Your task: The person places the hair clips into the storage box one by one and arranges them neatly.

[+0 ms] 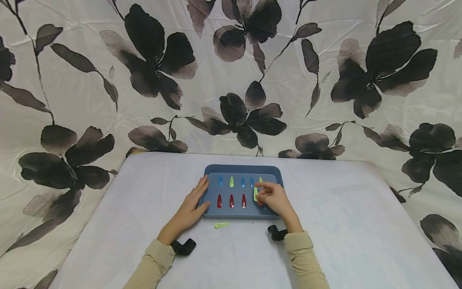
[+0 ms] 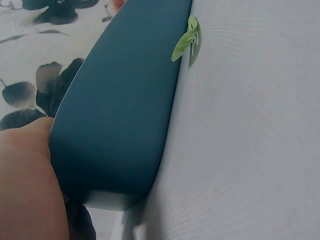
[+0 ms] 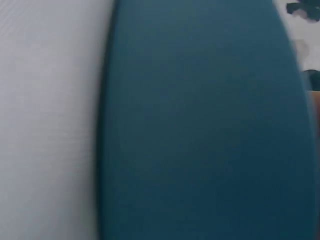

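In the head view a blue-grey tray [image 1: 238, 213] holds snap hair clips in two rows. Blue clips [image 1: 221, 181] and green clips [image 1: 232, 182] make up the upper row; red hair clips [image 1: 232, 201] lie below. My left hand [image 1: 189, 206] rests along the tray's left side, fingers fairly straight and thumb over the rim. Over the tray's right part, my right hand [image 1: 275, 197] pinches a green hair clip [image 1: 256, 194] with bent fingers; a bit of red shows under them, its kind unclear. Another green hair clip [image 1: 221, 225] lies on the table before the tray.
A white cloth covers the table [image 1: 361, 224], with a flower-patterned curtain [image 1: 306, 80] behind it. Black wrist mounts [image 1: 184, 247] sit below both hands. In the right wrist view, the tray's blurred outer wall [image 3: 205, 125] fills most of the picture.
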`<action>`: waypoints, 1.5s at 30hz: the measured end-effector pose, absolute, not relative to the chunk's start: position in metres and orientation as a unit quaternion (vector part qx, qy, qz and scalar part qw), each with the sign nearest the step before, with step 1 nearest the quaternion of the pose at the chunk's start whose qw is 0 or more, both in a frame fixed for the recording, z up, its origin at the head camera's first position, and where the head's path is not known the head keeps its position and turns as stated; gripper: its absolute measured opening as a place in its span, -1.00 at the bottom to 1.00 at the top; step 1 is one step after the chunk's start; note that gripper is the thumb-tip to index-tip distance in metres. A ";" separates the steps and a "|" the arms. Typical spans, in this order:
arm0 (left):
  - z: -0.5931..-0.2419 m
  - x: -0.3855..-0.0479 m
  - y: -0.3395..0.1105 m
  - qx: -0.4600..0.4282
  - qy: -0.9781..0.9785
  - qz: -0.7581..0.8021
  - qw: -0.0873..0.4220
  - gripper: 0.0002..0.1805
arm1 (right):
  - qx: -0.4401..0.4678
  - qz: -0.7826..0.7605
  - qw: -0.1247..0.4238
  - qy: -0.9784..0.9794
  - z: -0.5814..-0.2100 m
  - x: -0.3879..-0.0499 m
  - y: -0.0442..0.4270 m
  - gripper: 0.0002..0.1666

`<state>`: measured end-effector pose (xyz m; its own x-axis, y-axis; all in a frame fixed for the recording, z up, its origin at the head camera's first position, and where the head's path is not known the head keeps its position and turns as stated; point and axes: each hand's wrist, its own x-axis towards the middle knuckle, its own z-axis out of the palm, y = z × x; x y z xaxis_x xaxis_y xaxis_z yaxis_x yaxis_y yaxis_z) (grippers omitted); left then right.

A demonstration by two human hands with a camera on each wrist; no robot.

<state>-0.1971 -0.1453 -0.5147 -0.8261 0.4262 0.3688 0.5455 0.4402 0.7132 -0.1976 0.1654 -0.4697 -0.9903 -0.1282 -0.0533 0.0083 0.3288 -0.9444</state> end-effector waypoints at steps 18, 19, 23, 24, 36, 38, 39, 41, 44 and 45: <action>-0.514 -0.196 -0.145 -0.278 -0.848 -0.447 0.057 -0.26 | -0.044 -0.488 0.050 0.871 -0.480 -0.196 0.158 -0.62; -0.514 -0.196 -0.145 -0.277 -0.848 -0.448 0.056 -0.26 | -0.045 -0.484 0.049 0.872 -0.480 -0.196 0.158 -0.62; -0.514 -0.196 -0.145 -0.277 -0.848 -0.448 0.057 -0.26 | -0.048 -0.481 0.049 0.874 -0.481 -0.196 0.158 -0.63; -0.514 -0.196 -0.145 -0.277 -0.848 -0.448 0.057 -0.26 | -0.047 -0.482 0.051 0.874 -0.481 -0.196 0.158 -0.63; -0.514 -0.196 -0.145 -0.280 -0.849 -0.445 0.058 -0.26 | -0.045 -0.481 0.040 0.875 -0.480 -0.196 0.157 -0.64; -0.514 -0.196 -0.146 -0.280 -0.849 -0.445 0.058 -0.26 | -0.050 -0.479 0.036 0.876 -0.481 -0.196 0.157 -0.63; -0.514 -0.196 -0.146 -0.280 -0.849 -0.445 0.058 -0.26 | -0.053 -0.477 0.034 0.876 -0.481 -0.196 0.158 -0.63; -0.514 -0.196 -0.145 -0.280 -0.848 -0.445 0.057 -0.26 | -0.060 -0.475 0.033 0.877 -0.480 -0.196 0.158 -0.63; -0.513 -0.196 -0.145 -0.281 -0.848 -0.445 0.058 -0.26 | -0.066 -0.471 0.034 0.879 -0.480 -0.195 0.158 -0.66; -0.514 -0.196 -0.145 -0.281 -0.848 -0.445 0.059 -0.26 | -0.066 -0.470 0.035 0.879 -0.480 -0.195 0.158 -0.67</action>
<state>-0.1959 -0.1452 -0.5136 -0.8352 0.4243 0.3498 0.5290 0.4463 0.7217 -0.1948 0.1577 -0.4800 -0.9888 -0.1489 0.0010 -0.0835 0.5487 -0.8319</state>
